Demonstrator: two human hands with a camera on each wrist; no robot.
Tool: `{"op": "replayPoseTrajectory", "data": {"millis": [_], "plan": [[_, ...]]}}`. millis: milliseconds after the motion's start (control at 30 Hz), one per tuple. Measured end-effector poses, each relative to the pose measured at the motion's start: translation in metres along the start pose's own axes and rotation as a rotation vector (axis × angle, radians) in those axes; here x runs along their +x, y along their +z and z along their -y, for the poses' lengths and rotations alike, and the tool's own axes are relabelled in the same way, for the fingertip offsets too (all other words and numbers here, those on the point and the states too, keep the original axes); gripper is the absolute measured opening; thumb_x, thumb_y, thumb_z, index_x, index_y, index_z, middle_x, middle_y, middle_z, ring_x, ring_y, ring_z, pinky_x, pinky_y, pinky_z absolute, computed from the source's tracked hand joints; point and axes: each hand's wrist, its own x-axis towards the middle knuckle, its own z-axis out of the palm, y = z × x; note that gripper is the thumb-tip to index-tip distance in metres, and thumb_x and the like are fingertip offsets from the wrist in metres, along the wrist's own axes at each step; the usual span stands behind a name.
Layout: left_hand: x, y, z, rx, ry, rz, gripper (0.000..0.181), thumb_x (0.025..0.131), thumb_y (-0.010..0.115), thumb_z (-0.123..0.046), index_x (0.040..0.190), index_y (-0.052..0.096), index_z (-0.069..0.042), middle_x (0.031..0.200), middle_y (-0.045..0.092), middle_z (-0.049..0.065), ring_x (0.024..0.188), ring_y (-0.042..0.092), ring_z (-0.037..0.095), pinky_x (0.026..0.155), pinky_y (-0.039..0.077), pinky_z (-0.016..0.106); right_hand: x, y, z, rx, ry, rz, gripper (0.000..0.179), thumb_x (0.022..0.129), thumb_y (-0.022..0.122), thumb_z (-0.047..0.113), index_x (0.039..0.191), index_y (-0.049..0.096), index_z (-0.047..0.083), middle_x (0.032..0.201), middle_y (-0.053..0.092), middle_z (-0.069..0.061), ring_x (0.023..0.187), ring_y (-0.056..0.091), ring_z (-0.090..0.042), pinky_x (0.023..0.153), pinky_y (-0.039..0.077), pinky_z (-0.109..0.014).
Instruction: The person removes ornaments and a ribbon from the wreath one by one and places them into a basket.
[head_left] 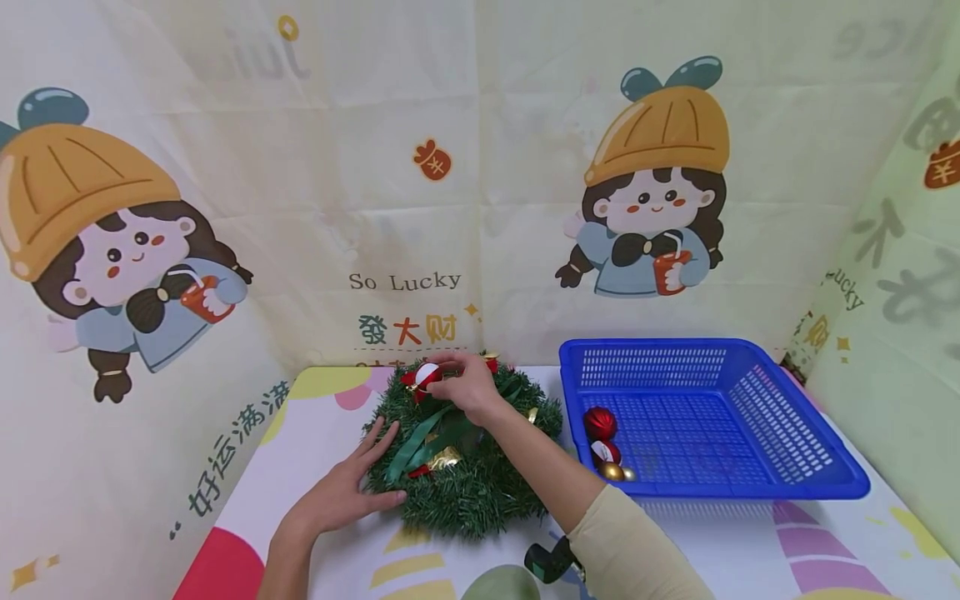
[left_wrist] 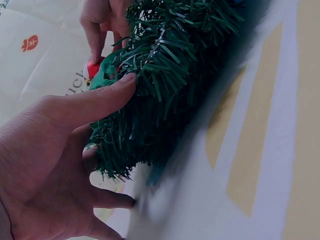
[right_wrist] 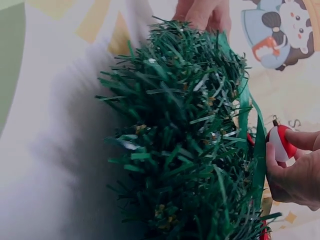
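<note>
A green tinsel Christmas wreath lies on the table, with green ribbon and gold and red decorations across it. My right hand pinches a red and white ball ornament between thumb and fingers over the wreath's far left part. In the right wrist view, the same ball ornament shows its small metal hook on top, close beside the ribbon. Fingers spread, my left hand rests against the wreath's near left edge. Its thumb lies on the tinsel in the left wrist view.
To the right stands a blue plastic basket. In its near left corner are a shiny red ball, a red and white ball and a gold ball. A small black object lies near my right sleeve. Printed cloth hangs behind.
</note>
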Motion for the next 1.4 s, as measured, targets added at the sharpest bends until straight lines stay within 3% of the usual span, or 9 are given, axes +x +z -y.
{"op": "replayPoseTrajectory", "data": {"millis": [267, 533, 900, 1133, 1267, 1400], "plan": [[0.001, -0.001, 0.0, 0.002, 0.004, 0.003, 0.102, 0.09, 0.077, -0.054, 0.168, 0.017, -0.032, 0.177, 0.001, 0.006, 0.156, 0.018, 0.052, 0.113, 0.034, 0.074, -0.001, -0.006, 0.004, 0.104, 0.032, -0.034, 0.04, 0.093, 0.072, -0.006, 0.132, 0.07, 0.003, 0.128, 0.063, -0.022, 0.105, 0.073, -0.043, 0.095, 0.06, -0.051], [0.001, 0.002, 0.003, 0.001, -0.008, 0.009, 0.101, 0.09, 0.077, -0.054, 0.168, 0.017, -0.032, 0.177, 0.001, 0.006, 0.156, 0.018, 0.053, 0.113, 0.034, 0.074, -0.005, -0.014, 0.002, 0.127, 0.061, -0.021, 0.041, 0.093, 0.072, -0.006, 0.132, 0.069, 0.004, 0.131, 0.062, -0.022, 0.093, 0.073, -0.023, 0.096, 0.06, -0.048], [-0.001, 0.001, 0.001, 0.002, 0.006, -0.001, 0.102, 0.09, 0.077, -0.053, 0.169, 0.016, -0.029, 0.177, 0.0, 0.007, 0.155, 0.018, 0.054, 0.113, 0.033, 0.075, -0.02, -0.026, 0.008, 0.168, 0.036, 0.024, 0.043, 0.096, 0.068, -0.006, 0.138, 0.064, 0.0, 0.132, 0.058, -0.025, 0.099, 0.072, -0.025, 0.1, 0.057, -0.052], [-0.001, 0.001, 0.0, 0.012, 0.014, -0.003, 0.102, 0.09, 0.077, -0.053, 0.169, 0.016, -0.029, 0.177, 0.0, 0.007, 0.155, 0.019, 0.054, 0.112, 0.034, 0.075, -0.031, -0.032, 0.014, 0.173, 0.01, 0.009, 0.044, 0.094, 0.07, -0.006, 0.137, 0.065, 0.001, 0.129, 0.061, -0.021, 0.098, 0.072, -0.024, 0.095, 0.06, -0.046], [0.0, 0.001, 0.0, 0.012, 0.014, -0.002, 0.102, 0.09, 0.077, -0.053, 0.169, 0.016, -0.029, 0.177, 0.001, 0.008, 0.155, 0.018, 0.054, 0.112, 0.034, 0.075, -0.038, -0.036, 0.016, 0.159, -0.012, 0.007, 0.046, 0.093, 0.071, -0.006, 0.138, 0.065, 0.002, 0.129, 0.062, -0.02, 0.101, 0.068, -0.023, 0.098, 0.059, -0.05], [0.001, 0.002, 0.001, 0.013, 0.018, -0.003, 0.102, 0.09, 0.077, -0.053, 0.169, 0.016, -0.029, 0.177, 0.001, 0.009, 0.155, 0.018, 0.054, 0.112, 0.034, 0.075, -0.044, -0.04, 0.016, 0.123, -0.041, -0.005, 0.046, 0.092, 0.073, -0.004, 0.137, 0.067, 0.005, 0.13, 0.063, -0.019, 0.102, 0.064, -0.023, 0.093, 0.062, -0.043]]}}
